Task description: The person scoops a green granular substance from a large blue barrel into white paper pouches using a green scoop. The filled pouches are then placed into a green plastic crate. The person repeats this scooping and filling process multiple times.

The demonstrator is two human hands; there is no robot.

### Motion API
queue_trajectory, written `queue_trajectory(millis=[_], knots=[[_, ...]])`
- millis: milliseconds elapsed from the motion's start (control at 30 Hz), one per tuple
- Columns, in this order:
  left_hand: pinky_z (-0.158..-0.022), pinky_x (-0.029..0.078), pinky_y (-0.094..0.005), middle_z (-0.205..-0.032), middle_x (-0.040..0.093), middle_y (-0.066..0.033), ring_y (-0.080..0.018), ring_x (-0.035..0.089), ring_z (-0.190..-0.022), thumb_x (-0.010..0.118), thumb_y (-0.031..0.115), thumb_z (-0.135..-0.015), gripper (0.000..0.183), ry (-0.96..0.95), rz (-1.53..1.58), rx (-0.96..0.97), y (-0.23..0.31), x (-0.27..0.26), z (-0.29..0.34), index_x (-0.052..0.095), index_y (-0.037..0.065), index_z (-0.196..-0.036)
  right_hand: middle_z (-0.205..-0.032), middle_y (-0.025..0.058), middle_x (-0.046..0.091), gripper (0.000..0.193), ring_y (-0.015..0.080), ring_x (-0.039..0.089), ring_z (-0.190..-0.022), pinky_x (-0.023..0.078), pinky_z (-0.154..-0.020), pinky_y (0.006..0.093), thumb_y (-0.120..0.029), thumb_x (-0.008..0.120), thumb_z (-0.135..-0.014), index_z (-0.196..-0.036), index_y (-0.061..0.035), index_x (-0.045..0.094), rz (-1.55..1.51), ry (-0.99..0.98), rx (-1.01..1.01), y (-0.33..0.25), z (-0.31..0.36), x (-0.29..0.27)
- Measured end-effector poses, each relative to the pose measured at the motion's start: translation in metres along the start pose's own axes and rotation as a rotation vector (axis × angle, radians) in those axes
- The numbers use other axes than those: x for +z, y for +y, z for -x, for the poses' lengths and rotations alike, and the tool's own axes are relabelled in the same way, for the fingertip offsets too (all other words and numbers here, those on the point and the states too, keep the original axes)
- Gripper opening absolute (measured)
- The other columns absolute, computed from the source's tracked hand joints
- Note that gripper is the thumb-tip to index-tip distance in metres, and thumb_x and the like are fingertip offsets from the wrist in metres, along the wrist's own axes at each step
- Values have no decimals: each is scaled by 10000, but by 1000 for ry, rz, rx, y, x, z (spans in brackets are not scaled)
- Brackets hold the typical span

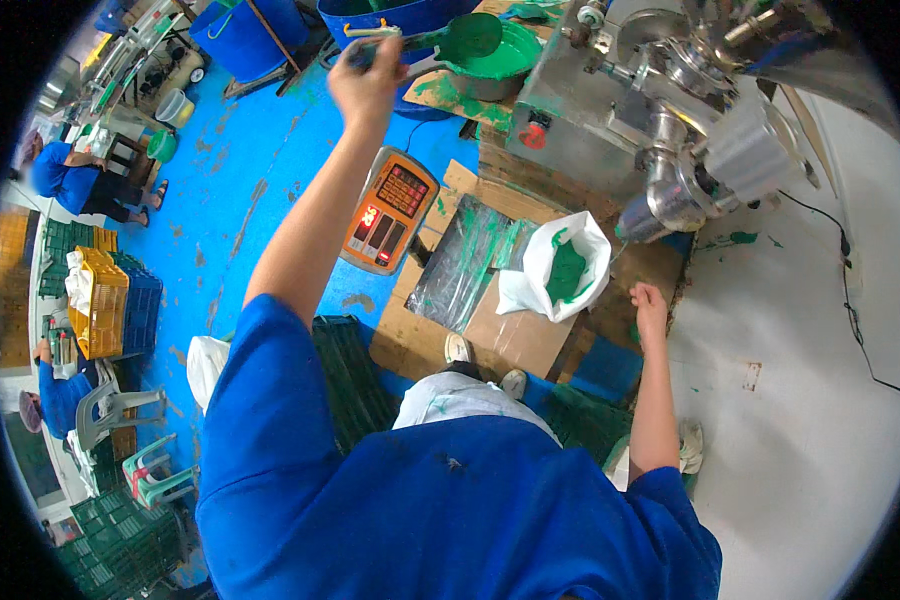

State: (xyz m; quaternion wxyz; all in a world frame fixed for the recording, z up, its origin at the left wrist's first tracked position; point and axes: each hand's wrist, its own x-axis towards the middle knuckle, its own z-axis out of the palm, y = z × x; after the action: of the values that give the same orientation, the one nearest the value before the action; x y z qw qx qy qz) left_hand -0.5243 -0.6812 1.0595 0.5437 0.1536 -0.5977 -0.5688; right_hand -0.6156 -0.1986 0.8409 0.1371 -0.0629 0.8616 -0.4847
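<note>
Reaching out in the head view, the left hand [365, 85] grips a ladle [470, 37] by its handle at the pot [495, 88] of green paste; the right hand [650, 305] is loosely curled, apparently empty, beside the white bag [538, 265] with green stuff [567, 272] inside. Best, I'd judge: level ladle, drips back into the pot, bag mouth wide! Lettering? The orange scale [390, 210] shows lit red digits; nothing's legible on the bag.

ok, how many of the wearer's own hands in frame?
2: left hand at the top, gripping a green-coated scoop; right hand just right of the white bag. Neither is hidden.
</note>
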Motion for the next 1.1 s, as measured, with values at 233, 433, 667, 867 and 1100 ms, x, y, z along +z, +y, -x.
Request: queue_trajectory(millis=[233,433,667,867,1100], knots=[[-658,494,-323,-813,662,-100,-210,640,-722,694,226,-705,367,-331,-703,164,-114,14,-2,608,36,-1007,-819,149,629,407,235,582,-755,435,-712,378,-390,522,-867,-993,-13,609,357,94,-351,16,-114,71],[-497,487,-320,-715,640,-95,-175,593,-554,662,83,-702,200,-1010,-679,-1073,-112,-30,236,655,23,-893,-925,95,630,316,177,574,-829,430,-739,325,-317,568,-856,-1001,-40,614,226,-537,111,15,-165,81],[-755,472,-370,-887,638,-102,-258,603,-808,725,196,-698,292,-430,296,-1175,-81,18,329,602,71,-932,-879,45,601,196,136,554,-839,400,-711,272,-196,601,-812,-935,-43,599,-178,-741,-84,-62,-128,44],[-625,454,-409,-731,596,-205,-373,567,-671,612,97,-607,160,-356,-835,-561,-33,-34,327,597,20,-746,-776,189,542,180,330,536,-745,411,-657,380,-131,619,-772,-819,0,505,627,-168,-585,-113,-2,35],[-609,451,-287,-721,565,-23,-124,555,-688,614,115,-769,99,71,131,-1011,49,-97,352,554,47,-810,-809,12,551,80,107,524,-746,449,-688,273,-75,549,-868,-822,-60,486,-597,-664,108,-168,112,72]])
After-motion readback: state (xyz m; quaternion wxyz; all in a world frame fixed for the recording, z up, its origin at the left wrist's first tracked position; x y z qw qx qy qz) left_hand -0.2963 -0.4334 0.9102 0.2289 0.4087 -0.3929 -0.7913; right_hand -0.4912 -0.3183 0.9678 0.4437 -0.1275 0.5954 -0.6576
